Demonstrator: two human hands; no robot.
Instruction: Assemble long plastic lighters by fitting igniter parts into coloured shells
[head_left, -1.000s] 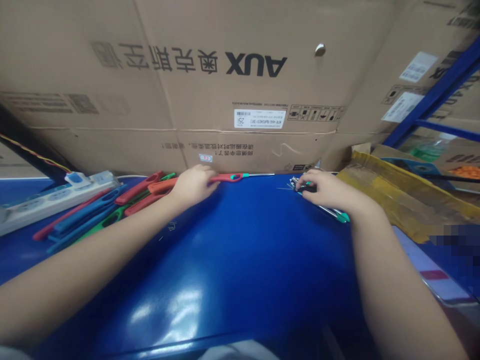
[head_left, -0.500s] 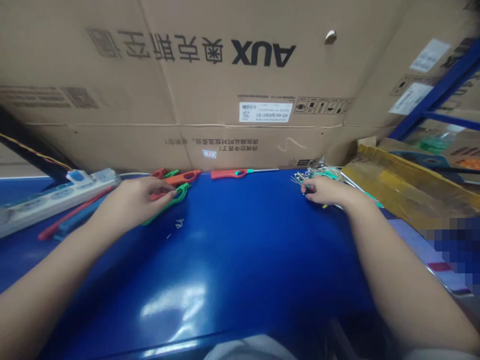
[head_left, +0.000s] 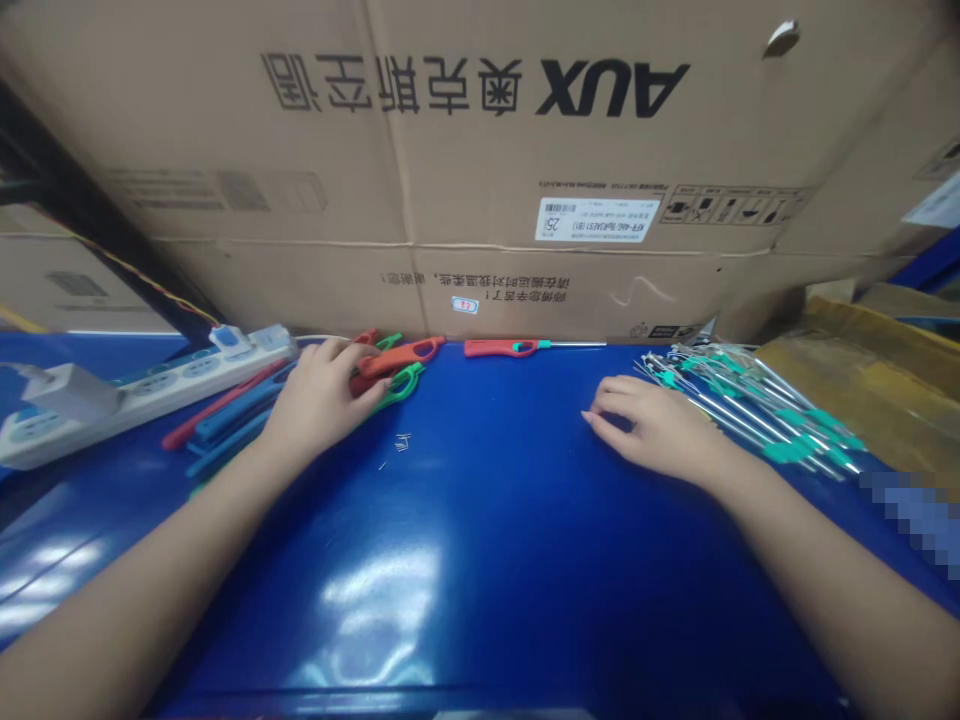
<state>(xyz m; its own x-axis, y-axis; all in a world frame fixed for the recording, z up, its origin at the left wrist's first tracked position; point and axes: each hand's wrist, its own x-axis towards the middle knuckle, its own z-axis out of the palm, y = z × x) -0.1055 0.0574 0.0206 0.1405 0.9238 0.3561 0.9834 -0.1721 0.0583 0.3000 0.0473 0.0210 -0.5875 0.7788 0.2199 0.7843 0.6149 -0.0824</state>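
Observation:
At the back left, my left hand [head_left: 322,395] lies over a bunch of plastic lighter handles. Its thumb and fingers are closed about a red lighter handle [head_left: 361,383], mostly covered by the hand. An orange handle [head_left: 405,354] and a green handle [head_left: 406,384] stick out past the fingertips. On the other side, my right hand [head_left: 649,420] is open just above the tabletop, thumb and fingers apart, with nothing visible between them. Beside and behind it lies a pile of metal lighter tubes [head_left: 772,405] with teal parts and thin wires.
A red lighter [head_left: 491,348] with a metal tube lies against the big cardboard sheet [head_left: 465,150]. Blue handles [head_left: 236,415] lie by a white power strip [head_left: 169,385]. Small metal pins [head_left: 403,441] rest on the blue table [head_left: 510,540]. A taped carton [head_left: 870,385] stands right.
My right hand has drawn back from the tube pile toward me, its fingers now apart. My left hand stays over the handles. The camera view has turned left.

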